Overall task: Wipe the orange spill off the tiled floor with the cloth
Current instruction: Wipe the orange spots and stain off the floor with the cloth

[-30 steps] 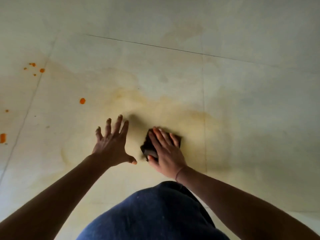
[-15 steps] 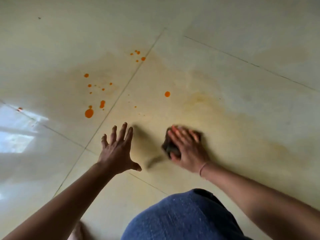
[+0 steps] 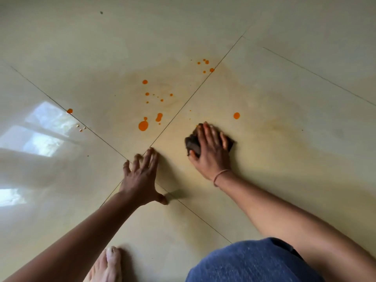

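Observation:
A dark, crumpled cloth (image 3: 192,143) lies on the pale tiled floor (image 3: 305,58). My right hand (image 3: 211,155) presses down on it with straight fingers laid over its top. My left hand (image 3: 141,178) rests flat on the floor with fingers spread, to the left of the cloth, over a tile joint. Orange drops lie beyond the hands: a large blob (image 3: 143,125), a single drop (image 3: 236,115) just past the cloth, a far cluster (image 3: 205,65) and one drop (image 3: 69,111) at the left. A yellowish smear (image 3: 274,127) stains the tile to the right of the cloth.
My bare foot (image 3: 107,265) stands at the bottom edge and my knee in blue fabric (image 3: 254,263) fills the bottom right. A bright window reflection (image 3: 40,135) shines on the glossy tile at the left.
The view has swung left, bringing more orange drops into sight. My right hand has slid the cloth leftward, nearer the drops. My left hand has stayed flat on the floor.

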`<state>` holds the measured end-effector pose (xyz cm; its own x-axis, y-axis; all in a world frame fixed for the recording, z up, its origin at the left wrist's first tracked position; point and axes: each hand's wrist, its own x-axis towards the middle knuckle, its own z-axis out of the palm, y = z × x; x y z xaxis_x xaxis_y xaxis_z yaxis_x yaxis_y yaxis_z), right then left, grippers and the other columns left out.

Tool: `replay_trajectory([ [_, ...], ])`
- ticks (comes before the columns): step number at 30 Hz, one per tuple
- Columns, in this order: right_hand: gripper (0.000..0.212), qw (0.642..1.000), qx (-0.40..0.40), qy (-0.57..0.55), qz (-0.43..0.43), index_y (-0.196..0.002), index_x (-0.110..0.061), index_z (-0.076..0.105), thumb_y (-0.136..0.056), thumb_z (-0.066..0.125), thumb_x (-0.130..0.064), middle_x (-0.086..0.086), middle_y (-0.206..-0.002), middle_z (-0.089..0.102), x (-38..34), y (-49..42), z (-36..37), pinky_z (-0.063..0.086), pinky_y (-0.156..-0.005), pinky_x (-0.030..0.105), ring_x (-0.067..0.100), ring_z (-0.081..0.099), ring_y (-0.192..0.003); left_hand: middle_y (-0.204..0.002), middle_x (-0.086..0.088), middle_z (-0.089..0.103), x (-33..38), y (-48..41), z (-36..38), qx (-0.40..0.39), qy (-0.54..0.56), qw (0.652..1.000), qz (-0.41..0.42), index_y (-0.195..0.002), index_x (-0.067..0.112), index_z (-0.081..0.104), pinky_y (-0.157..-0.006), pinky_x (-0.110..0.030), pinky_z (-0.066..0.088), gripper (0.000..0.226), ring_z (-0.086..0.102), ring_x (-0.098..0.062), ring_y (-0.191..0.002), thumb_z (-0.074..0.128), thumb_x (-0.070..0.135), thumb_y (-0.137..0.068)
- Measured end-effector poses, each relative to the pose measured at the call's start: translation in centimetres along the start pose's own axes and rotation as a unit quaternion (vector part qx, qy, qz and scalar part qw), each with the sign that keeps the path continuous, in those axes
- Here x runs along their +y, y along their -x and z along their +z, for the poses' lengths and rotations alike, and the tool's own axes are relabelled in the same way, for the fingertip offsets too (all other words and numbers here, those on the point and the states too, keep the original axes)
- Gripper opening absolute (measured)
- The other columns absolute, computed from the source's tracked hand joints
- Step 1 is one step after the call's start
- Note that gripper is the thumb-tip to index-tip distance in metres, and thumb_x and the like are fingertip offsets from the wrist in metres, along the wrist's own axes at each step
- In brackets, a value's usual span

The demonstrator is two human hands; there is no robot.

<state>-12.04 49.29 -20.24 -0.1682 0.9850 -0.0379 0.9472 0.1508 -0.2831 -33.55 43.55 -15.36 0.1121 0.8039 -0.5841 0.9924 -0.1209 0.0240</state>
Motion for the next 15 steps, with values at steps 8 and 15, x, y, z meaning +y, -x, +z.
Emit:
replay_trajectory([
  [8,0.082,0.991,-0.048,0.018,-0.121,-0.15,-0.014,0.034,-0.078,0.041,-0.055,0.009,-0.156,0.032,0.3,-1.0,0.4,0.024,-0.114,0.049,0.024,0.026,-0.144,-0.16,-0.007,-0.017,-1.4,-1.4,-2.3,0.024,-0.042,0.997,0.052,-0.152,0.016,-0.014,-0.117,-0.056,0.001,0.144,-0.004,-0.034,-0.147,0.07,0.078,-0.053],
  [15,0.082,0.987,-0.064,0.032,-0.147,-0.152,-0.015,0.028,-0.081,0.044,-0.054,0.007,-0.159,0.026,0.0,-0.5,-0.1,0.016,-0.117,0.045,0.024,0.024,-0.146,-0.161,-0.01,-0.008,-2.1,-3.9,-3.4,0.019,-0.107,0.987,0.115,-0.152,0.013,-0.007,-0.115,-0.056,-0.001,0.138,0.004,-0.033,-0.146,0.067,0.079,-0.057],
])
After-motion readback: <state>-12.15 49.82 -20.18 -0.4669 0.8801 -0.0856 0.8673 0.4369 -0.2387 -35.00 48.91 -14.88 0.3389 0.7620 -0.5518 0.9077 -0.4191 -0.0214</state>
